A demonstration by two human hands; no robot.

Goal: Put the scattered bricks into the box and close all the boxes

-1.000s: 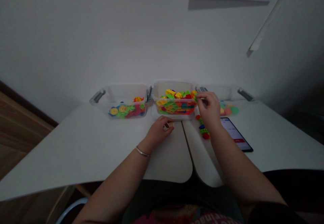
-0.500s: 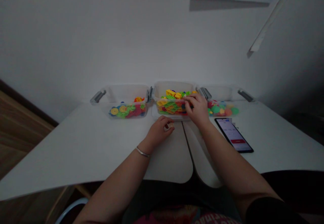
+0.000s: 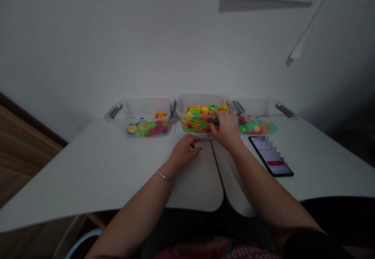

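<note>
In the middle stands a clear plastic box with colourful plastic building pieces, mostly yellow, green and red. My right hand is at the box's front right, fingers stretched over its rim by the pieces and the thumb apart in front of the wall. It is open, with nothing visible in it. My left hand rests on the white table in front of the box. Its fingers are curled towards the thumb around something small and pale that I cannot make out.
A clear box on the left holds round colourful pieces. Another clear box, on the right, holds green, red and orange pieces. A phone lies right of my right forearm. A gap runs between the table halves. The wall stands behind.
My right hand has shifted slightly down and its fingers have spread from a pinch. Loose pieces at the top of the middle box have moved. My left hand has stayed in place.
</note>
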